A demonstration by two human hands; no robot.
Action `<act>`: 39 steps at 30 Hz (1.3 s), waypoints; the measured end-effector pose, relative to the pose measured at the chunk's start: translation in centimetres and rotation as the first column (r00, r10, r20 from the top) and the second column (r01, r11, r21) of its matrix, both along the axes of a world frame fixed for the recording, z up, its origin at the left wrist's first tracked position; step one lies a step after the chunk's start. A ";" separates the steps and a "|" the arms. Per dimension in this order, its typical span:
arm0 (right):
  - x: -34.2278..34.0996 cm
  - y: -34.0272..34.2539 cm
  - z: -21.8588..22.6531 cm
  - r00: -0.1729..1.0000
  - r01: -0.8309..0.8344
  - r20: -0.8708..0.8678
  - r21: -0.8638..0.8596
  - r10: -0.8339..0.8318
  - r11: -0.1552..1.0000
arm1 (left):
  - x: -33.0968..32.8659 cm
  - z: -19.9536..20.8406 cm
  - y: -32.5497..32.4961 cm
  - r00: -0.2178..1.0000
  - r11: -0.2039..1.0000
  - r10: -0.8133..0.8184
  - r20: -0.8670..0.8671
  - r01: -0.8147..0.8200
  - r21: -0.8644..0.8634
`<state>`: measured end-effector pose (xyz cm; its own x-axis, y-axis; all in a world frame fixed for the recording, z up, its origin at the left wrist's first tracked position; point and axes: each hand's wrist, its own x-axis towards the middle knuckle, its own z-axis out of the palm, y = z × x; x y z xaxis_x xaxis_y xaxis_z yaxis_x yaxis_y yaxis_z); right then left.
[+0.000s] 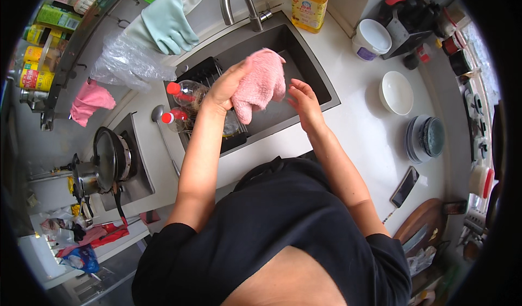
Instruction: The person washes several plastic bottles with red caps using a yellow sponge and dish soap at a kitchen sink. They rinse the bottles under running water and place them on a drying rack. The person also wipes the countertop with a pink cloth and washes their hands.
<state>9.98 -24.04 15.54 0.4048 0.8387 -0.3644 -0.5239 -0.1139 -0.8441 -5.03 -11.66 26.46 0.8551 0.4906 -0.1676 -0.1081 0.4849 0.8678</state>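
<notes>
A fluffy pink cleaning cloth [263, 78] hangs bunched over the dark sink [304, 61]. My left hand [224, 88] is closed on its left side, with part of the fingers hidden behind the fabric. To the right of the cloth, my right hand [306, 103] is apart from it, fingers spread and holding nothing. Under my left wrist, a black dish rack [209, 72] sits in the sink's left part. Clear bottles with red caps [174, 88] lie at the rack beside my left forearm.
Behind the sink stand a curved faucet [244, 7] and a yellow soap bottle [310, 7]. On the right counter are a white bowl [396, 93], stacked dishes [417, 137], a white tub [372, 38] and a phone [405, 186]. Rubber gloves [169, 27] hang left; a pan [109, 153] rests on the stove.
</notes>
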 end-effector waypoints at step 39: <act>-8.1 0.1 6.0 0.945 -0.311 0.197 0.291 0.262 0.905 | -8.4 -4.2 -4.4 0.617 0.731 0.651 0.442 -0.666 -0.147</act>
